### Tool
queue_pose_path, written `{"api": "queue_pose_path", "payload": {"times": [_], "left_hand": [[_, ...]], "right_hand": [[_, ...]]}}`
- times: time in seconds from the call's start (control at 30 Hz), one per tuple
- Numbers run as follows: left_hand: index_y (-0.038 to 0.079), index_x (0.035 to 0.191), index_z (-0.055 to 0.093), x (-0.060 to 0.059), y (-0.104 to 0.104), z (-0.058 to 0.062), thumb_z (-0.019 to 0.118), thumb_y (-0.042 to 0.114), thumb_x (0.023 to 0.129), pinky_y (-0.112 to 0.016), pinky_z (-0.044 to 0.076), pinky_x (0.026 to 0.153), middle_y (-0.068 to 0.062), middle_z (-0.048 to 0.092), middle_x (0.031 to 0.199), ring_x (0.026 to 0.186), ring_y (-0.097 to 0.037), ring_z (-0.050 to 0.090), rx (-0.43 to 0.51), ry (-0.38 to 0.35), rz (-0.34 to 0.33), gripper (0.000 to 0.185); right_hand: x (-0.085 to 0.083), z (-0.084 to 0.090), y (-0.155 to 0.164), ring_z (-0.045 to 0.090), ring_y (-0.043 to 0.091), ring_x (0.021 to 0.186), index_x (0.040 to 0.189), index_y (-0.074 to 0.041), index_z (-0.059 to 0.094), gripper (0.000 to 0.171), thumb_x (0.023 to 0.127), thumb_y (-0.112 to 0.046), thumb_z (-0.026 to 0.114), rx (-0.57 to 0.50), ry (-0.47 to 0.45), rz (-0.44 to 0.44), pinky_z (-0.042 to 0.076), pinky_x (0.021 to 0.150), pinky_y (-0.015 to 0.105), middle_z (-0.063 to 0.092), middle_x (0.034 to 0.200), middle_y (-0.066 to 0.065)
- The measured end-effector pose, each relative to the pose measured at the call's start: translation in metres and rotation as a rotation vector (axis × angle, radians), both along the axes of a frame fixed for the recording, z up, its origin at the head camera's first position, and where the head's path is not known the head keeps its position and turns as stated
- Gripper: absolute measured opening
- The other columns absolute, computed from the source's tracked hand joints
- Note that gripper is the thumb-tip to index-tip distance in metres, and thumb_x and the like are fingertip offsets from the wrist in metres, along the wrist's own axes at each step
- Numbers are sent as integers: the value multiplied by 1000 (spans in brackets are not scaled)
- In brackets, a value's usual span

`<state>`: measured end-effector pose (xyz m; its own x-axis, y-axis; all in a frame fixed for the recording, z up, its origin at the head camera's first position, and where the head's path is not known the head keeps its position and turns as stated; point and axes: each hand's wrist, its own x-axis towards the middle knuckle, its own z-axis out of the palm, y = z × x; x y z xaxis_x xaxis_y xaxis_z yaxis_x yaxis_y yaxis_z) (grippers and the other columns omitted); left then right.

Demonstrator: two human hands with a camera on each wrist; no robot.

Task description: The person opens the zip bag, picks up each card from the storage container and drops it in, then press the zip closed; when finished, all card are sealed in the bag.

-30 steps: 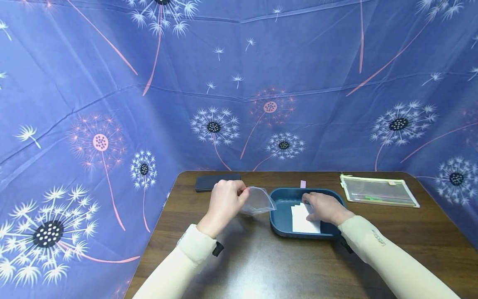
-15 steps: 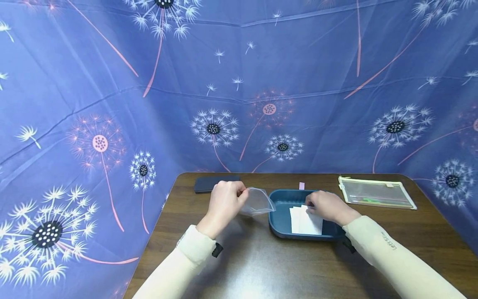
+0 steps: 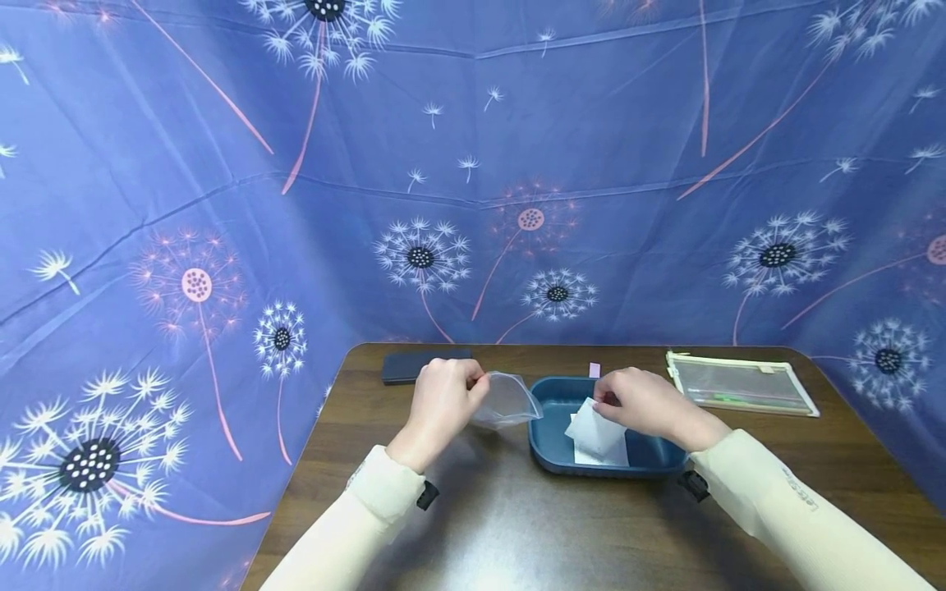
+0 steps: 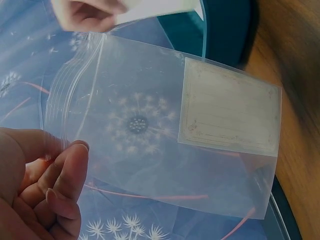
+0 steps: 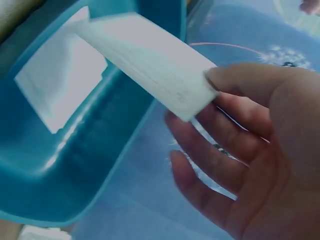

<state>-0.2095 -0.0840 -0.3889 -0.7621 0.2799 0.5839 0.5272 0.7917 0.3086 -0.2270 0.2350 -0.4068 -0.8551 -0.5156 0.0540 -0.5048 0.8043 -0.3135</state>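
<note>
My left hand (image 3: 443, 398) pinches a clear zip bag (image 3: 506, 400) by its zip end, between thumb and finger. Inside the bag, at its far end, lies a pale lined card with a decorated border (image 4: 230, 107). To the right stands a dark teal tray (image 3: 556, 404). Over it my right hand (image 3: 641, 404) pinches a white card (image 5: 155, 60) at one end, held up at a tilt. Beneath that card, white cards (image 5: 62, 72) lie on the tray floor; the held one partly covers them in the head view.
A dark flat case (image 3: 402, 369) lies behind my left hand. A small pink slip (image 3: 594, 370) lies behind the tray. A clear zip pouch with pale yellow edging (image 3: 746, 386) is at the back right. Patterned blue cloth (image 3: 473, 279) hangs behind the wooden table (image 3: 502, 517).
My right hand has lifted a white card off the cards in the tray and tilted it up to the left. My left hand still holds the bag in nearly the same place.
</note>
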Motion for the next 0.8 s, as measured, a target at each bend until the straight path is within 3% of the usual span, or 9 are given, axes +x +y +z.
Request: {"api": "queue_pose_path", "payload": {"times": [0.27, 0.47, 0.63, 0.8], "left_hand": [[20, 67, 73, -2, -1, -1, 80, 13, 87, -28, 40, 49, 12, 59, 56, 48, -5, 47, 1, 20, 6, 23], [23, 59, 64, -4, 0, -1, 79, 13, 85, -30, 40, 50, 14, 51, 51, 47, -6, 44, -7, 39, 10, 32], [23, 62, 67, -5, 1, -1, 80, 12, 86, -29, 40, 50, 14, 53, 52, 47, -5, 45, -4, 27, 8, 29], [21, 65, 72, -4, 2, 0, 80, 12, 86, -29, 41, 50, 12, 58, 55, 48, -5, 47, -4, 22, 8, 24]], "right_hand": [[13, 26, -13, 59, 7, 72, 86, -21, 72, 8, 92, -17, 75, -178, 357, -44, 51, 64, 35, 64, 82, -12], [24, 51, -26, 55, 2, 72, 85, -23, 70, 12, 92, -14, 74, -348, 581, 20, 48, 63, 28, 62, 83, -16], [33, 67, -39, 51, 2, 73, 86, -22, 68, 10, 92, -14, 72, -425, 638, 103, 41, 64, 19, 60, 84, -16], [40, 70, -52, 54, 4, 76, 87, -21, 68, 9, 93, -15, 70, -465, 607, 139, 43, 66, 22, 62, 86, -15]]}}
